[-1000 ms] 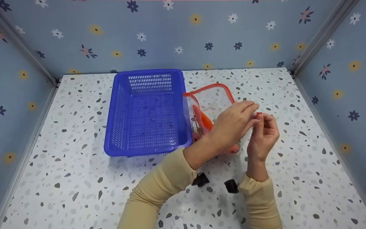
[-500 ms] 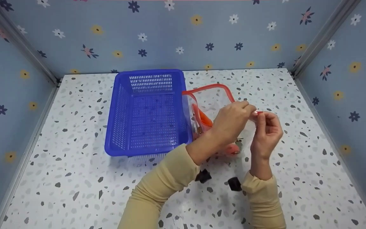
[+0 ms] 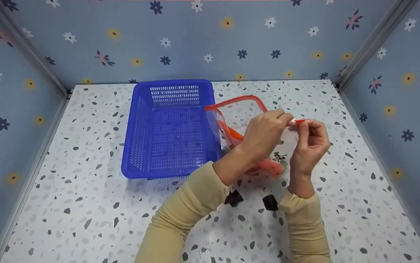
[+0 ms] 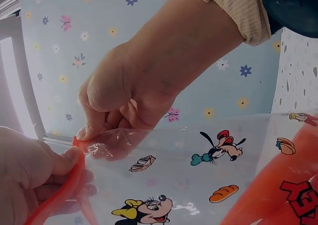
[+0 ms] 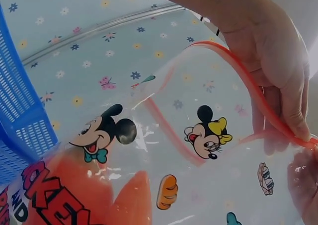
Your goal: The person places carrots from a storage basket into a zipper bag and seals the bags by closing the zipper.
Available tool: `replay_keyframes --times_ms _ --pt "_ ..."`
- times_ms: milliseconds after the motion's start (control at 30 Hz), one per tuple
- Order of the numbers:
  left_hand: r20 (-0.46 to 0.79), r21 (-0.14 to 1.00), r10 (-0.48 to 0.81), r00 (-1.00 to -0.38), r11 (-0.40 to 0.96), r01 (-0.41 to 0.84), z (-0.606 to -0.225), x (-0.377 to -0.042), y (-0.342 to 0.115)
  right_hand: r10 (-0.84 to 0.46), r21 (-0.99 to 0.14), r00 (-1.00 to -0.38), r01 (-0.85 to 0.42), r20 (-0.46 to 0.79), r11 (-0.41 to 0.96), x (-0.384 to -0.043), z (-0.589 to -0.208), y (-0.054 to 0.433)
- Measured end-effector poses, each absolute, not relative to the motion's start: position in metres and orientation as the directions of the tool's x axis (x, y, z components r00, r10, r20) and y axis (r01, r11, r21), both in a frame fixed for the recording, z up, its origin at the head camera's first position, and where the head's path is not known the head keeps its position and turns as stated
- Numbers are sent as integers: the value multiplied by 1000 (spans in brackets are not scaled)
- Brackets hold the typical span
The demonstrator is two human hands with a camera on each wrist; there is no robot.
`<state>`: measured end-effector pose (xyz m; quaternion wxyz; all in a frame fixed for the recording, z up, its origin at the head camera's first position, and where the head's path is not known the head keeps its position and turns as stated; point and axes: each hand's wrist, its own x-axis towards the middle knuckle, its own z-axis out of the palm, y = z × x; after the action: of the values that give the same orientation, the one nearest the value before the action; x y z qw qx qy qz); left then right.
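Observation:
A clear plastic zip pouch (image 3: pixel 244 109) with red-orange edging and printed cartoon figures lies beside the blue basket, its mouth gaping on the left. Orange-red things (image 4: pixel 268 185) are inside; their kind is hard to tell through the print. My left hand (image 3: pixel 264 131) reaches across and pinches the pouch's red edging near its right end. Close by, my right hand (image 3: pixel 309 146) pinches the tip of that edging between thumb and finger. A short red and white piece shows between the two hands. In the right wrist view my left hand (image 5: pixel 278 61) holds the edging (image 5: pixel 238 66).
A blue perforated plastic basket (image 3: pixel 131 128) stands left of the pouch, touching or nearly touching it. Two black objects (image 3: pixel 270 202) are by the wrists. Flower-patterned panels (image 3: pixel 195 44) enclose the speckled table (image 3: pixel 86 204) at the back and sides.
Both hands have shifted slightly up, the right hand also to the right. My left hand's fingers have closed on the edging, and more red and white shows between the hands.

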<state>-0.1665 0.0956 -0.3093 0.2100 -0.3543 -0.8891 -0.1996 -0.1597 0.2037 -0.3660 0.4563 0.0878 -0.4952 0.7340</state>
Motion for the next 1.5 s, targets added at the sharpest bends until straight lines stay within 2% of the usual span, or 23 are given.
replay_keyframes --times_ms 200,500,833,1333,1500 --pt "542 245 496 -679 679 692 -310 -173 88 614 -643 -546 -762 570 -81 -164 -357 209" --pt "549 294 461 -697 674 677 -313 -184 72 637 -605 -547 -781 542 -156 -170 -345 225" --pt "555 312 376 -742 733 605 -330 -204 44 709 -565 -599 -752 372 -339 -179 -342 257" --pt "498 335 296 -815 801 496 -335 -210 6 744 -618 -627 -686 233 -384 -185 -360 281" --pt "476 346 271 -837 817 461 -337 -213 3 740 -632 -623 -685 252 -362 -193 -367 280"
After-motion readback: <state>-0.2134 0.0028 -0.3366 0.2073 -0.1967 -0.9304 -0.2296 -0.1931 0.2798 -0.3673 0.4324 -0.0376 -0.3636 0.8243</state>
